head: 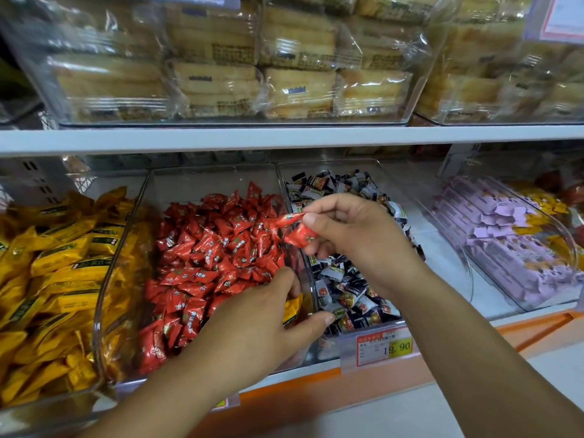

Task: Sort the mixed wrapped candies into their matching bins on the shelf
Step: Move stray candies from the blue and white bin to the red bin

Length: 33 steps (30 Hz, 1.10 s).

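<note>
Three clear bins stand side by side on the lower shelf: yellow candies on the left, red candies in the middle, dark blue and white candies on the right. My right hand hovers over the wall between the red and the dark bins and pinches two red candies in its fingertips. My left hand reaches into the front right corner of the red bin, its fingers curled round a yellow candy.
A bin of purple packets with some yellow ones stands at the far right. A price tag hangs on the orange shelf edge. The upper shelf carries clear bins of wrapped pastries.
</note>
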Motion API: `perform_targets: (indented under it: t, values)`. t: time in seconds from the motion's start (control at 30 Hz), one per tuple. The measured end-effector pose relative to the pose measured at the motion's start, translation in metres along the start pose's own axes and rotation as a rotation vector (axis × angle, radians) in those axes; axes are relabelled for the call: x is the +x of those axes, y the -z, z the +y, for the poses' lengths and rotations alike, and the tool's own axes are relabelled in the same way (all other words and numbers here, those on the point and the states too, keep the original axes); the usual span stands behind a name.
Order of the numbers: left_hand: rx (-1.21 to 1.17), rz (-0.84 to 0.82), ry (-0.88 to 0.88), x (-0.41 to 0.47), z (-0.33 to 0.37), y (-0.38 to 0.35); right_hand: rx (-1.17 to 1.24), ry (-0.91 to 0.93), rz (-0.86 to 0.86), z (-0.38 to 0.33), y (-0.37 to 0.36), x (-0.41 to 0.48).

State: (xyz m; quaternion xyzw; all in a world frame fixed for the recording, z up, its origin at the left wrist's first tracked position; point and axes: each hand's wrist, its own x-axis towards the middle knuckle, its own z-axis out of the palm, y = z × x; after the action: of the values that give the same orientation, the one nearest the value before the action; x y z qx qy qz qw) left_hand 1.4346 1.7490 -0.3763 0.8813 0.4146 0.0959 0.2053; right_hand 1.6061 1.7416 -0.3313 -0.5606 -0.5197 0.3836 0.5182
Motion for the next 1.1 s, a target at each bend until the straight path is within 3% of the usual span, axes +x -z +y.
perform_targets:
  t: [0.27, 0.47, 0.57, 0.7, 0.8, 1.1]
  values:
    - [-0.018, 0.001, -0.01, 0.0, -0.002, -0.001, -0.136, -0.046, 0.025, 0.0, 0.025, 0.001]
    - [-0.014, 0.005, -0.007, 0.001, -0.003, -0.002, -1.01, -0.376, -0.202, 0.002, 0.08, -0.02]
    - [-0.012, 0.012, -0.007, 0.002, -0.002, -0.003, -0.95, -0.496, -0.291, 0.007, 0.083, -0.025]
    - [-0.003, 0.007, -0.006, 0.001, 0.0, -0.002, -0.904, -0.527, -0.472, 0.021, 0.08, -0.019]
    - [0.007, 0.003, -0.013, 0.0, -0.001, -0.002, -0.726, -0.564, -0.466, 0.024, 0.085, -0.016]
    - [0.008, -0.011, -0.031, 0.001, -0.001, -0.002, -0.635, -0.57, -0.487, 0.038, 0.083, -0.015]
